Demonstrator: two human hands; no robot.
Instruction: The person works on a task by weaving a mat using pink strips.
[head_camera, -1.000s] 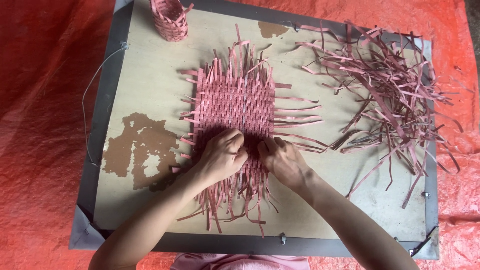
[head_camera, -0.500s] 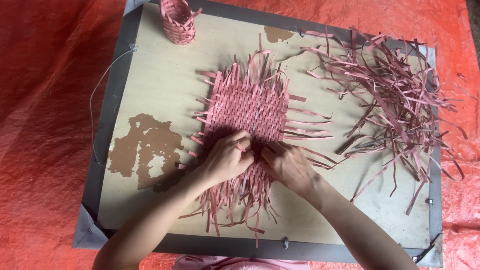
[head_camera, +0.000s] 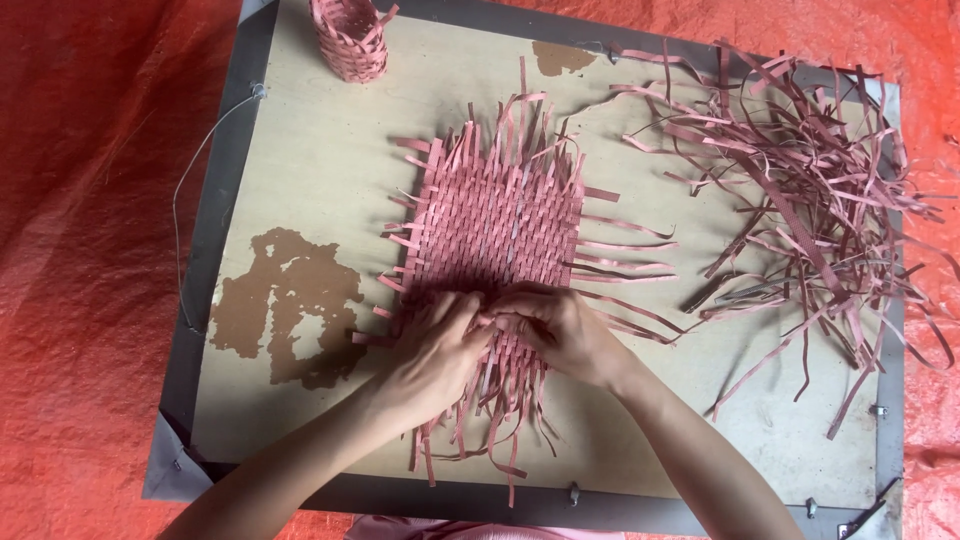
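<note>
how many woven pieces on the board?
2: a flat pink woven mat mid-board, both hands at its near edge, and a small woven basket at the far left corner, partly cut off.

There is no package, label, sign or screen to see anywhere on the wooden board (head_camera: 300, 180) or around it.

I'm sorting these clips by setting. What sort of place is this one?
Probably a makeshift handcraft weaving spot on the ground: a worn wooden board lies on an orange tarp, both hands work a pink woven strip mat, and loose strips are piled beside it.
</note>
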